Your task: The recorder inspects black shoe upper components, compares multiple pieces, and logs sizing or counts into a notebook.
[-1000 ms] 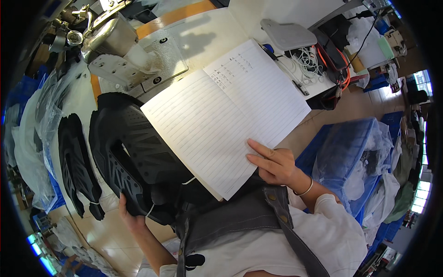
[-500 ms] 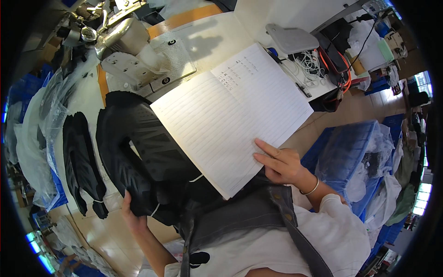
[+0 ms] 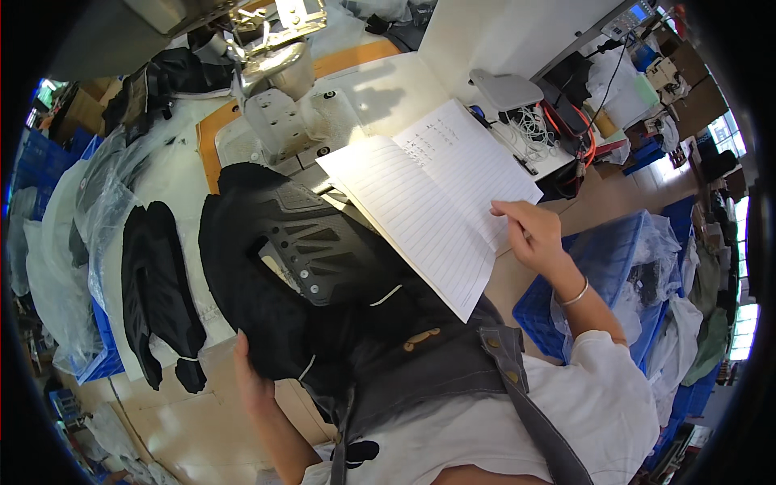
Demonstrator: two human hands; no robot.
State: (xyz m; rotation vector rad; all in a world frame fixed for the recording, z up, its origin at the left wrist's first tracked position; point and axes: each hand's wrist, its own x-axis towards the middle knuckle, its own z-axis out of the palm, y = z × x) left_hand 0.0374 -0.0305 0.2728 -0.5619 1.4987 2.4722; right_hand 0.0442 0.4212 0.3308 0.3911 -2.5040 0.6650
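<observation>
My left hand (image 3: 255, 381) is closed on the near-left edge of a black fabric piece (image 3: 242, 275), with its fingers partly hidden beneath. A patterned panel (image 3: 323, 242) with cut-outs and small round studs shows on that piece, and pale ties (image 3: 386, 295) cross the black fabric. An open lined notebook (image 3: 432, 210), handwritten on its upper right page, rests partly over the black piece. Over the right page's edge, my right hand (image 3: 536, 236) has its fingers curled. Whether they pinch a page is hidden. A second tied black fabric piece (image 3: 158, 283) lies farther left.
A metal sewing machine head (image 3: 279, 73) stands on the white table behind the notebook. White cables (image 3: 529, 128) and a grey lid (image 3: 508, 89) sit at the back right. Blue crates (image 3: 598, 267) with clear plastic are on the right; plastic bags (image 3: 65, 242) heap at left.
The notebook has shifted right and away from me, uncovering more of the patterned panel. My right hand has moved up and right, its extended fingers now curled. The left hand keeps its hold.
</observation>
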